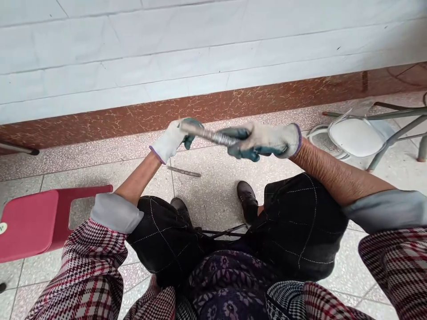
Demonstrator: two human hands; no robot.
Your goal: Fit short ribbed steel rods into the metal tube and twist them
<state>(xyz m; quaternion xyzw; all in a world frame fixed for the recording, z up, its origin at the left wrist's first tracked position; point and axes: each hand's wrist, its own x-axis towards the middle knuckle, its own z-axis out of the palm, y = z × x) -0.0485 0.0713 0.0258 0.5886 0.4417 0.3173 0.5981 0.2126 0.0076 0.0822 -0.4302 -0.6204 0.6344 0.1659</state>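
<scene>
Both hands are in gloves with white backs and teal coating. My left hand, its fingers curled, is at the left end of a wire-wrapped rod, gripping it. My right hand is closed round the rod's other end. The rod is held aloft between my hands, slanting slightly down to the right; its middle looks silvery and ridged, and its left end is blurred. On the floor below my left hand lies another thin, ridged rod, touched by neither hand.
A red stool stands at my left. At the right, a white round lid-like piece lies near pale coiled material and greenish metal legs. Ahead is a tiled wall with a brown skirting. My knees flank the speckled floor.
</scene>
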